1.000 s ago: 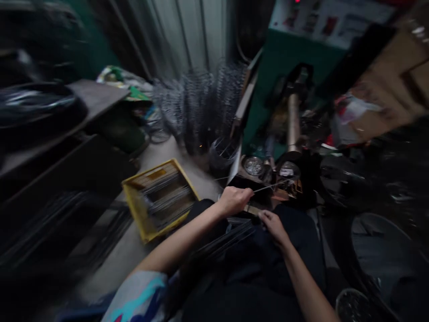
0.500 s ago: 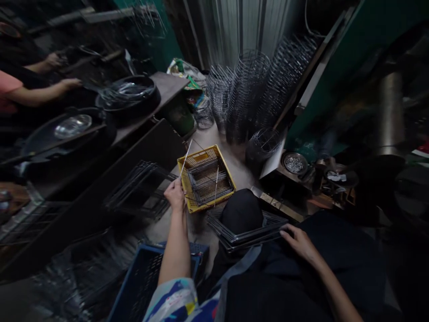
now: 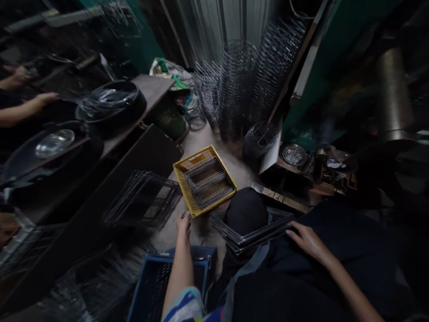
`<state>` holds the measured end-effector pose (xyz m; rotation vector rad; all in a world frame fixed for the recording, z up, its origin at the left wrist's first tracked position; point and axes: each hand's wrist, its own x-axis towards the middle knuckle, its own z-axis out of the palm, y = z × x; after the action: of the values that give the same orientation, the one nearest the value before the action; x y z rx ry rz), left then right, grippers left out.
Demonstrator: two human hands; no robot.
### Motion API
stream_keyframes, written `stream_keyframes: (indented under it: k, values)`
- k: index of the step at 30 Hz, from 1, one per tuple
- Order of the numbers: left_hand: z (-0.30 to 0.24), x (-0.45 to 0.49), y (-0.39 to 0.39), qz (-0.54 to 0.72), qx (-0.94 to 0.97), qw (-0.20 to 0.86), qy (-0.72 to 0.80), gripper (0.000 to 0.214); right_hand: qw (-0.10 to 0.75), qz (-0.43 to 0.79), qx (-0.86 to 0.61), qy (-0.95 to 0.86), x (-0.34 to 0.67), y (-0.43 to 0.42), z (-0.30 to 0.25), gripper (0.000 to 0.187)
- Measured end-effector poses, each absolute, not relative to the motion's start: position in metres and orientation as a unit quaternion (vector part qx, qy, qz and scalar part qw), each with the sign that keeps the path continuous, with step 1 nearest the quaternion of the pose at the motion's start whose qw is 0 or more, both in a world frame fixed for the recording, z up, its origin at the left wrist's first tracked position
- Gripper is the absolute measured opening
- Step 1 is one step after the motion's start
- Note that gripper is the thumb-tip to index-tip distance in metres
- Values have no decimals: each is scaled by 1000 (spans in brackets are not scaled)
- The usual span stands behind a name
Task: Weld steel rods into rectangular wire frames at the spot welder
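A stack of dark wire frames point(image 3: 253, 238) hangs around my dark-clad knee point(image 3: 247, 210). My right hand point(image 3: 306, 239) pinches at the right corner of this stack with thumb and fingers. My left hand point(image 3: 183, 225) is by the near corner of a yellow plastic crate point(image 3: 183, 190), its fingers curled in. Whatever those fingers hold, if anything, cannot be made out. More rectangular wire frames point(image 3: 209, 181) lie inside the crate. Left of it, another group of wire frames point(image 3: 134, 201) stands against a dark panel.
A blue crate point(image 3: 142, 286) sits below my left forearm. Tall wire stacks point(image 3: 237, 89) stand by the wall. A bowl of small metal pieces point(image 3: 294, 154) rests on the right bench. A co-worker's hands point(image 3: 40, 100) are at the left bench, near a black round tub point(image 3: 110, 103).
My left hand has come down and nearer to me, away from above the yellow crate. The wire frame it held there no longer shows over the crate. My right hand stays at the stack.
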<state>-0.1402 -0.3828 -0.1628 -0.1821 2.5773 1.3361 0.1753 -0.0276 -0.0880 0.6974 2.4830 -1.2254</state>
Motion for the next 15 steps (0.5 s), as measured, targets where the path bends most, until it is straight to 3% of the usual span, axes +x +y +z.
stream_keyframes:
  k: [7, 12, 15]
  values:
    - [-109, -119, -370, 478, 19, 219, 850, 43, 196, -352, 191, 895, 175, -31, -96, 31]
    - [-51, -58, -316, 422, 333, 359, 763, 31, 151, -363, 183, 901, 192, -20, -91, 34]
    - [-42, -24, -292, 334, 488, 325, 738, 24, 113, -358, 199, 905, 209, -7, -86, 36]
